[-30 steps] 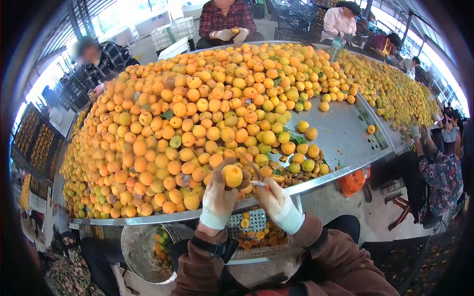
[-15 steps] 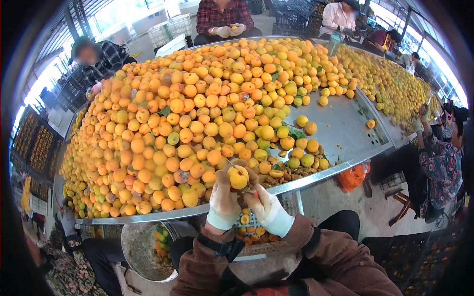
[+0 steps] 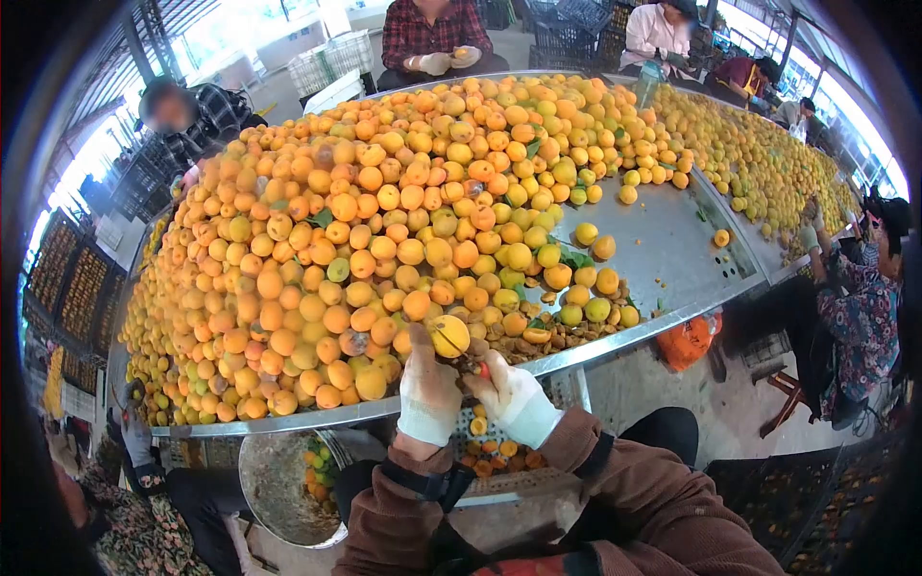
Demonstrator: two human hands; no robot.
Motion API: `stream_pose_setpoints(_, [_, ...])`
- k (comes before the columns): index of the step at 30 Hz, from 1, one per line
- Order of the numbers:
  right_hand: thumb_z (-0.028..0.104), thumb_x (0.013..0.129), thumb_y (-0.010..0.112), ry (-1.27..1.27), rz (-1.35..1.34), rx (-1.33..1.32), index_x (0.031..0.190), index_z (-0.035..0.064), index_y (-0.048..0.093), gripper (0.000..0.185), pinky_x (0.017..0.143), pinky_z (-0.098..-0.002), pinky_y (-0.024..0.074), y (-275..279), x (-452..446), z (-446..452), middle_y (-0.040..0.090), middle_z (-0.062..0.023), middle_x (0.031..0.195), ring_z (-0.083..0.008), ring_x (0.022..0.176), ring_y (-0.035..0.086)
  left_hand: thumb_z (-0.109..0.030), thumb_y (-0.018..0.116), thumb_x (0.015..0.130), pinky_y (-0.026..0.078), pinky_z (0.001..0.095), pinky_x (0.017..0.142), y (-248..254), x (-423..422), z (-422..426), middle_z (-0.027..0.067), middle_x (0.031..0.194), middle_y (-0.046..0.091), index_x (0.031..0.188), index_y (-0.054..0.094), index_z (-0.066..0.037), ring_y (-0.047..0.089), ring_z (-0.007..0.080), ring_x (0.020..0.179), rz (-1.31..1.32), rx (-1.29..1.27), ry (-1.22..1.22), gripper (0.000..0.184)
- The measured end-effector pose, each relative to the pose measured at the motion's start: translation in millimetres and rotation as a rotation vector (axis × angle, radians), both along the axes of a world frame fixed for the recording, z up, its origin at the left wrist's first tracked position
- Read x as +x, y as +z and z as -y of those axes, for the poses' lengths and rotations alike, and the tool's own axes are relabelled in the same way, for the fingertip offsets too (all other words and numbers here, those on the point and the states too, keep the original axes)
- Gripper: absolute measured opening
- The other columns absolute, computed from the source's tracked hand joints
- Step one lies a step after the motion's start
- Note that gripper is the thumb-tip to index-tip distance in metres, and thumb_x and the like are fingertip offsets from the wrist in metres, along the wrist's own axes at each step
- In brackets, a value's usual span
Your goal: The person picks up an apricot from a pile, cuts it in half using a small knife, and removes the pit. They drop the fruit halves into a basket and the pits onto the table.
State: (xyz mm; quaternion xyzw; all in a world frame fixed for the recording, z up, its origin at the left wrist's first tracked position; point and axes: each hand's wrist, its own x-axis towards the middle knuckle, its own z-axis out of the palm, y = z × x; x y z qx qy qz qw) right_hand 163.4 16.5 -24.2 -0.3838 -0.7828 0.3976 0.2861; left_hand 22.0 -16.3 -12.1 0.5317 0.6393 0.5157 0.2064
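My left hand, in a stained white glove, grips a yellow-orange fruit with a dark cut line across it. Close beside it on the right, my gloved right hand is closed around a small knife with a red handle; its blade is hard to make out. Both hands are over the near edge of a metal table heaped with orange and yellow fruit. Below them, a perforated crate holds halved fruit.
A metal basin with some fruit stands below the table at left. An orange bag and a wooden stool are at right. Several people sit around the tables, one opposite. Dark crates stand at far left.
The fruit in my left hand now shows a cut line. Compared with half a second ago, it has shifted slightly left, and my right hand has lowered a little.
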Motion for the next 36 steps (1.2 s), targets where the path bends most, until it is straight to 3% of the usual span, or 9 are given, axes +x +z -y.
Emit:
stream_pose_setpoints(2, [0.028, 0.095, 0.053, 0.022, -0.046, -0.047, 0.115, 0.0000, 0.045, 0.036, 0.063, -0.0476, 0.0499, -15, 1, -6, 0.063, -0.0267, 0.084, -0.0443, 0.081, 0.063, -0.017, 0.057, 0.094, 0.047, 0.0297, 0.086, 9, -1, -6, 0.0092, 0.111, 0.061, 0.135, 0.040, 0.002, 0.059, 0.0199, 0.097, 1.030, -0.112, -0.155, 0.048])
stream_pose_setpoints(7, [0.026, 0.094, 0.052, 0.109, -0.027, 0.209, 0.115, 0.0000, 0.045, 0.034, 0.064, -0.0482, 0.0495, 1, 7, -6, 0.063, -0.0262, 0.082, -0.0450, 0.080, 0.062, -0.007, 0.056, 0.091, 0.047, 0.0334, 0.088, 17, 5, -4, 0.0156, 0.116, 0.058, 0.134, 0.039, 0.004, 0.058, 0.0261, 0.099, 0.576, 0.165, -0.077, 0.048])
stream_pose_setpoints(9, [0.026, 0.094, 0.053, 0.142, 0.026, 0.351, 0.114, -0.0001, 0.045, 0.034, 0.064, -0.0485, 0.0492, 1, 6, -3, 0.062, -0.0263, 0.081, -0.0450, 0.079, 0.062, -0.006, 0.057, 0.090, 0.047, 0.0323, 0.087, 10, -3, 3, 0.0117, 0.111, 0.059, 0.135, 0.040, 0.003, 0.057, 0.0212, 0.099, -0.116, 0.152, -0.047, 0.048])
stream_pose_setpoints(10, [0.026, 0.094, 0.053, 0.092, -0.038, 0.175, 0.113, -0.0001, 0.045, 0.034, 0.063, -0.0489, 0.0490, 0, 3, -1, 0.062, -0.0260, 0.080, -0.0449, 0.078, 0.062, -0.010, 0.055, 0.091, 0.047, 0.0324, 0.087, 10, 3, 6, 0.0094, 0.110, 0.060, 0.132, 0.043, 0.001, 0.057, 0.0213, 0.100, 0.790, 0.107, -0.167, 0.044])
stream_pose_setpoints(17, [0.029, 0.092, 0.057, -0.012, 0.044, 0.081, 0.104, 0.0008, 0.045, 0.032, 0.062, -0.0491, 0.0492, 10, 5, 0, 0.062, -0.0241, 0.076, -0.0440, 0.075, 0.062, -0.040, 0.045, 0.100, 0.047, 0.0250, 0.081, 11, 3, 1, 0.0063, 0.106, 0.063, 0.120, 0.054, -0.002, 0.058, 0.0144, 0.091, 0.824, -0.125, -0.116, 0.044])
stream_pose_setpoints(19, [0.029, 0.092, 0.058, -0.017, 0.093, 0.133, 0.102, 0.0009, 0.046, 0.032, 0.062, -0.0487, 0.0492, 8, 6, -3, 0.062, -0.0237, 0.076, -0.0437, 0.075, 0.062, -0.038, 0.043, 0.101, 0.047, 0.0271, 0.086, 1, 2, -1, 0.0092, 0.113, 0.062, 0.122, 0.053, 0.001, 0.059, 0.0151, 0.096, 1.196, -0.100, -0.298, 0.045])
stream_pose_setpoints(23, [0.030, 0.091, 0.059, -0.004, 0.157, 0.213, 0.101, 0.0009, 0.047, 0.033, 0.061, -0.0472, 0.0496, 2, 5, -7, 0.063, -0.0232, 0.077, -0.0421, 0.074, 0.063, -0.006, 0.052, 0.097, 0.047, 0.0343, 0.096, 0, 6, 11, 0.0146, 0.124, 0.058, 0.136, 0.030, 0.005, 0.057, 0.0229, 0.113, 0.156, 0.038, -0.213, 0.046])
stream_pose_setpoints(30, [0.022, 0.086, 0.065, -0.130, -0.242, -0.074, 0.106, 0.0013, 0.049, 0.033, 0.061, -0.0399, 0.0516, 23, 9, -12, 0.062, -0.0230, 0.076, -0.0387, 0.075, 0.067, 0.011, 0.049, 0.089, 0.050, 0.0344, 0.093, -13, -3, 4, 0.0147, 0.123, 0.057, 0.138, 0.028, 0.001, 0.059, 0.0258, 0.110, 0.426, -0.113, -0.214, 0.054])
stream_pose_setpoints(36, [0.031, 0.075, 0.077, 0.149, -0.164, 0.021, 0.126, 0.0107, 0.049, 0.061, 0.080, -0.0342, 0.0522, 35, 18, -31, 0.065, -0.0198, 0.102, -0.0297, 0.097, 0.067, 0.016, 0.057, 0.069, 0.053, 0.0368, 0.081, 17, 1, 5, 0.0233, 0.104, 0.062, 0.111, 0.057, 0.008, 0.064, 0.0383, 0.097, -0.062, 0.111, -0.400, 0.043])
